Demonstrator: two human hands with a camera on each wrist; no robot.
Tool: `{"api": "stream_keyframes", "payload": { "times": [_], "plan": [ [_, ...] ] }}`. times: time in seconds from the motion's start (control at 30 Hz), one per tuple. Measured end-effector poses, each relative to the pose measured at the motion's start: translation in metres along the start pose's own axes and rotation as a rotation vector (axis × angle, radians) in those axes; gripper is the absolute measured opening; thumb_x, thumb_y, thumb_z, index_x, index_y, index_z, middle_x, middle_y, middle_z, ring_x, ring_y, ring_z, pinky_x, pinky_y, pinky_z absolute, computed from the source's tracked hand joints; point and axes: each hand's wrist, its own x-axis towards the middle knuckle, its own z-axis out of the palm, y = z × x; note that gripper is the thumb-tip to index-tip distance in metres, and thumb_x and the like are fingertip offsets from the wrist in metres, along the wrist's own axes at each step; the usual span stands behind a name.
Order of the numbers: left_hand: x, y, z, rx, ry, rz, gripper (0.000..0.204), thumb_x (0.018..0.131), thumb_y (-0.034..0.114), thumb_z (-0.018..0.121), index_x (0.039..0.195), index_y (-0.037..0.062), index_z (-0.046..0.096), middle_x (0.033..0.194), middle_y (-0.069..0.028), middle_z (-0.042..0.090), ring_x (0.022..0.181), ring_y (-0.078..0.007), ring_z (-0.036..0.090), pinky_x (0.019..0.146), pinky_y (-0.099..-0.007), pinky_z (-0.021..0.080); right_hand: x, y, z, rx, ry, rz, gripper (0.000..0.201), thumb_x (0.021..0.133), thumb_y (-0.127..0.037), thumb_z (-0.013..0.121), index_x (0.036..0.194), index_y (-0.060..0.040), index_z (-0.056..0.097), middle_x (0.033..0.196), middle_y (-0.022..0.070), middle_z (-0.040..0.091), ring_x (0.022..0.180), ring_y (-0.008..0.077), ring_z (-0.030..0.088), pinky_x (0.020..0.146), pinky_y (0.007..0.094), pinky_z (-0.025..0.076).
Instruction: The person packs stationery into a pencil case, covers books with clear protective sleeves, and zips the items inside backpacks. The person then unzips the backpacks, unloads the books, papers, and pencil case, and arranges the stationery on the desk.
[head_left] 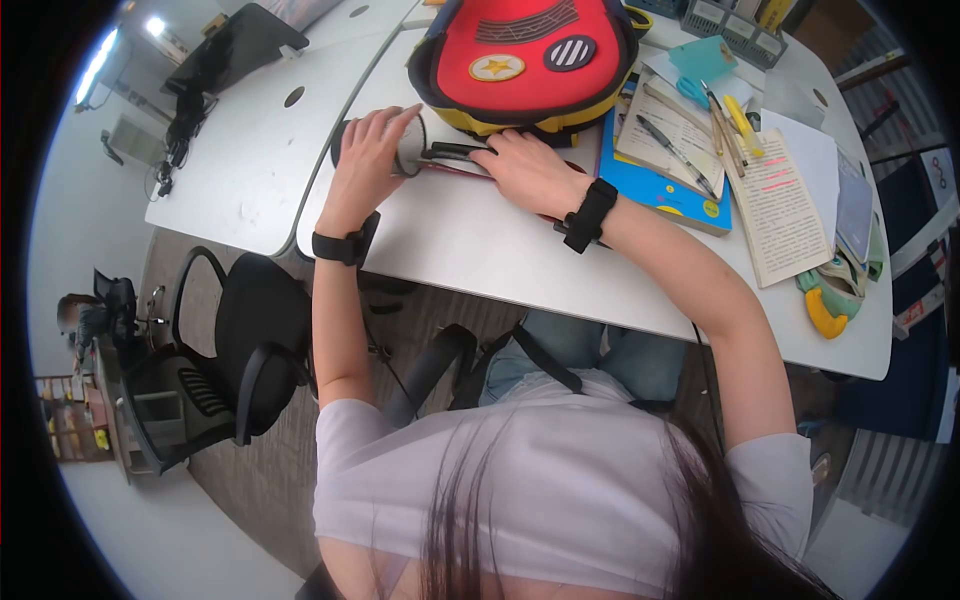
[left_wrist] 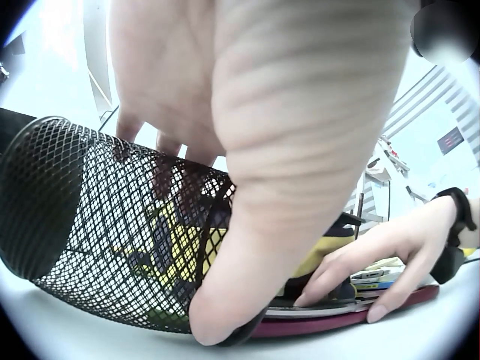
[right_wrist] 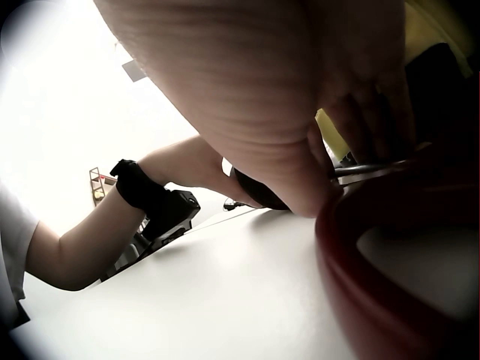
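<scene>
My left hand (head_left: 368, 155) grips a black mesh pen holder (left_wrist: 127, 232) that lies on its side on the white table. Its base points left and its mouth faces my right hand (head_left: 535, 172). Black pens (head_left: 455, 150) lie at the mouth. Beside them runs a long dark red piece (left_wrist: 337, 322), and a red loop (right_wrist: 337, 247) like a scissors handle shows under my right wrist. The right thumb and fingers pinch these slim things from either side; the palm hides part of them.
A red, yellow and black backpack (head_left: 520, 92) stands just behind both hands. To the right lie a blue book (head_left: 680, 207), an open notebook, printed pages (head_left: 785, 215), several pens and light-blue scissors (head_left: 692, 90). A green and yellow pouch (head_left: 828, 305) sits near the right edge.
</scene>
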Motion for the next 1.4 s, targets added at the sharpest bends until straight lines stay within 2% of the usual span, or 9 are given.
{"api": "stream_keyframes", "payload": {
  "times": [0.27,0.43,0.6,0.63,0.83,1.0,1.13,1.23,1.4],
  "plan": [
    [0.023,-0.071,0.008,-0.348,0.356,-0.429,0.07,0.066,0.022,0.076,0.127,0.0117,0.043,0.119,-0.0162,0.048,0.108,-0.0286,0.047,0.088,-0.0356,0.041,-0.001,-0.003,-0.003,-0.016,0.025,0.004,0.034,0.074,-0.002,0.051,0.107,-0.0009,0.057,0.097,0.0125,0.053,0.099,0.0271,0.048,0.087,0.036,0.039],
    [0.075,-0.11,0.05,-0.549,0.525,-0.624,0.078,0.062,0.044,0.075,0.118,-0.0035,0.048,0.111,-0.0256,0.051,0.1,-0.033,0.054,0.083,-0.035,0.045,-0.001,-0.003,-0.003,-0.044,0.002,0.007,0.036,0.073,-0.001,0.051,0.109,-0.0011,0.056,0.099,0.0132,0.053,0.1,0.0279,0.047,0.087,0.0359,0.039],
    [0.111,-0.111,0.081,-0.493,0.499,-0.582,0.071,0.062,0.047,0.076,0.109,-0.0029,0.056,0.102,-0.0251,0.058,0.096,-0.0295,0.057,0.081,-0.0337,0.045,-0.011,-0.002,-0.007,0.109,-0.01,-0.028,0.04,0.072,0.002,0.05,0.111,-0.0003,0.053,0.11,0.0149,0.05,0.103,0.0302,0.046,0.087,0.0383,0.04],
    [0.113,-0.111,0.085,-0.45,0.465,-0.564,0.069,0.062,0.047,0.075,0.108,-0.0026,0.057,0.102,-0.0255,0.058,0.096,-0.0302,0.057,0.081,-0.0341,0.045,-0.012,-0.001,-0.006,0.081,0.178,-0.124,0.024,0.071,-0.001,0.052,0.095,0.0008,0.056,0.094,0.0149,0.05,0.092,0.0319,0.049,0.075,0.0399,0.044],
    [0.118,-0.13,0.116,-0.58,0.368,-0.545,0.069,0.063,0.038,0.074,0.116,-0.0002,0.051,0.111,-0.0312,0.049,0.106,-0.0381,0.05,0.09,-0.0378,0.042,-0.017,0.007,-0.011,0.109,0.066,-0.045,0.019,0.07,0.0,0.052,0.088,0.0007,0.057,0.09,0.0148,0.049,0.09,0.0306,0.049,0.074,0.04,0.045],
    [0.084,-0.114,0.089,-0.153,0.473,-0.487,0.06,0.064,0.029,0.074,0.114,0.0033,0.052,0.106,-0.0237,0.054,0.11,-0.0342,0.047,0.094,-0.0386,0.037,-0.02,0.002,-0.019,0.088,-0.094,0.049,0.035,0.072,-0.007,0.057,0.107,-0.001,0.055,0.107,0.0148,0.05,0.104,0.0303,0.046,0.087,0.0384,0.042],
    [0.036,-0.028,0.012,-0.505,-0.091,-0.296,0.027,0.073,0.008,0.065,0.099,0.0066,0.058,0.099,-0.0083,0.06,0.099,-0.0285,0.051,0.087,-0.0368,0.04,-0.043,0.004,-0.034,0.14,-0.041,0.064,0.037,0.072,-0.009,0.058,0.108,-0.0007,0.054,0.11,0.0158,0.049,0.108,0.0308,0.044,0.088,0.0378,0.041],
    [0.015,0.01,0.013,-0.554,-0.205,0.145,0.031,0.071,0.007,0.067,0.101,0.0068,0.057,0.105,-0.0106,0.056,0.097,-0.0302,0.052,0.088,-0.0349,0.04,-0.063,0.008,-0.045,0.192,-0.114,0.081,0.037,0.071,-0.009,0.059,0.107,-0.0022,0.054,0.106,0.0148,0.051,0.103,0.0305,0.048,0.086,0.0379,0.042],
    [0.013,0.01,0.032,-0.553,-0.423,-0.047,0.027,0.071,0.003,0.066,0.097,0.0023,0.057,0.1,-0.0099,0.057,0.092,-0.0237,0.055,0.082,-0.0316,0.044,-0.081,0.006,-0.038,0.183,-0.026,0.078,0.042,0.068,-0.007,0.063,0.11,-0.0056,0.053,0.104,0.013,0.054,0.099,0.0291,0.051,0.085,0.0371,0.043]
  ]
}}
